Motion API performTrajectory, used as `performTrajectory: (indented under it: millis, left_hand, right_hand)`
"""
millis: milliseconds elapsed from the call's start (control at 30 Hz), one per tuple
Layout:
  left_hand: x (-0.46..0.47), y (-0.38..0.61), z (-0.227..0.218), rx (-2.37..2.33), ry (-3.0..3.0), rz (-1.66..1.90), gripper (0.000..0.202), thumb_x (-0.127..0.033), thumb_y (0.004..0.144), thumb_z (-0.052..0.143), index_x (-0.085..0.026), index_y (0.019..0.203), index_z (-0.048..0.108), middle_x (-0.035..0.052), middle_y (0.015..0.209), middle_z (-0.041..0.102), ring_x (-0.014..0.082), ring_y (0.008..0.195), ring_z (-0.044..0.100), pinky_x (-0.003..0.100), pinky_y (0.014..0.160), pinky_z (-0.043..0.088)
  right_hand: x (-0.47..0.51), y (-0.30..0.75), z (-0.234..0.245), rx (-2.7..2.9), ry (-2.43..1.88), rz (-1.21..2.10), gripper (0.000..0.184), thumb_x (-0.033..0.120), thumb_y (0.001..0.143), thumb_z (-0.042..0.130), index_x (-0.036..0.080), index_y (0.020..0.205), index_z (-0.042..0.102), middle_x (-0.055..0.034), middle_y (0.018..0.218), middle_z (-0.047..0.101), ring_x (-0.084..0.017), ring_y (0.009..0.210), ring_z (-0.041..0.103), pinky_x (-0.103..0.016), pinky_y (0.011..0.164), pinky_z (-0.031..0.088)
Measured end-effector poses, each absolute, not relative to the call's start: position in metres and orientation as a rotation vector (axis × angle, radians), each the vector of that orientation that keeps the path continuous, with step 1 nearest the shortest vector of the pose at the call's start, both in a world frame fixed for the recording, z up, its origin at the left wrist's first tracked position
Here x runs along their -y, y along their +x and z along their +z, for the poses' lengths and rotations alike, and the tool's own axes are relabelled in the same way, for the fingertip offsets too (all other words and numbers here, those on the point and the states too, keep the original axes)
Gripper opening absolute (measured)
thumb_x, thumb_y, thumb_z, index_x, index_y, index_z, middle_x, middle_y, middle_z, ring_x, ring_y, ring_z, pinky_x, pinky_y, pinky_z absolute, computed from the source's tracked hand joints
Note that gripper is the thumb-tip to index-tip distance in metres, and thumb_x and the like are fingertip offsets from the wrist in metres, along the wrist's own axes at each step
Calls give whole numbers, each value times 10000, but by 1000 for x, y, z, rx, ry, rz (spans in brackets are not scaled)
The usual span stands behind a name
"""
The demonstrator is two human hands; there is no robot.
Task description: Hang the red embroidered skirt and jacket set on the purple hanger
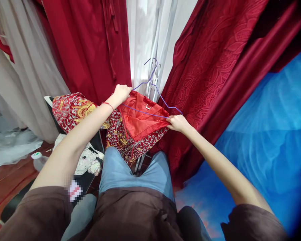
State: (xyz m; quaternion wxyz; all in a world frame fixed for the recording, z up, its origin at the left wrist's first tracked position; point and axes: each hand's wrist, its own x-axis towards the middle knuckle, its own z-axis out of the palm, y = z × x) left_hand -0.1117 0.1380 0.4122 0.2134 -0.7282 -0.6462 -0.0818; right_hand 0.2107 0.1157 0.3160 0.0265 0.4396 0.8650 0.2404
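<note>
Presently, left hand [121,92] and right hand [177,122], fingers closed, each grip one end of the red embroidered skirt [137,129] at frame centre (waistband stretched open, apparently to take the purple hanger [153,87] lying across it)

Both arms are stretched out forward, bare from the short brown sleeves down. Left hand [121,92] is curled shut, knuckles up, with a thin red band on the wrist. Right hand [177,123] sits a bit lower, fingers pinched together, palm facing down.
</note>
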Motion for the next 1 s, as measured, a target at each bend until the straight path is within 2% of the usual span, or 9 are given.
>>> performTrajectory:
  millis: [133,200,267,367,467,600,833,1000]
  left_hand:
    - [-152,-115,410,1863,-1966,-243,334,-214,968,472,-131,1222,672,215,1151,707,352,1168,642,420,958,419]
    - [-157,-119,408,1869,-1966,-260,371,-135,973,385,-124,1205,674,228,1135,711,350,1161,650,431,948,410]
    - [-161,-125,404,1857,-1971,-310,399,-107,969,356,-126,1232,655,237,1136,709,355,1164,653,443,954,400]
    - [-164,-131,397,1840,-1963,-353,412,-135,981,346,-152,1294,614,231,1155,705,348,1181,647,451,978,386]
    - [-165,-131,393,1807,-1956,-304,425,-152,984,320,-168,1306,597,217,1170,705,331,1187,643,435,975,390]
    - [-164,-124,387,1788,-1947,-262,421,-171,977,320,-169,1313,576,216,1160,711,324,1154,657,408,935,405]
    - [-163,-123,384,1820,-1948,-295,408,-162,993,315,-159,1316,565,225,1154,706,325,1165,655,412,949,392]
    - [-163,-125,382,1845,-1947,-351,417,-185,995,322,-156,1358,526,239,1178,693,341,1213,624,443,994,368]
  right_hand:
    - [-103,208,316,-2781,1294,721,329,310,954,467,141,1094,713,-156,1043,707,-242,849,656,-322,683,372]
    - [-96,212,315,-2888,1200,792,321,276,959,454,142,1086,717,-197,1194,663,-277,1001,627,-352,784,394]
    - [-89,222,316,-2983,1129,906,273,243,937,495,161,1041,734,-216,1390,571,-347,1222,522,-438,931,360]
    - [-84,244,320,-3021,1176,1066,218,194,887,557,209,989,749,-157,1565,440,-420,1389,335,-565,1016,243]
    - [-80,264,327,-3018,1249,1113,222,188,857,592,248,992,758,-101,1606,396,-425,1403,302,-590,1025,212]
    - [-76,284,339,-3034,1328,1080,217,255,860,621,272,1005,783,-68,1619,364,-442,1382,304,-622,1025,217]
    - [-69,302,358,-3208,1372,895,286,382,940,549,242,1014,786,-86,1625,337,-410,1362,326,-610,1011,280]
    - [-74,283,363,-3239,1485,879,294,358,952,499,238,1046,751,-96,1558,432,-394,1296,382,-587,999,285]
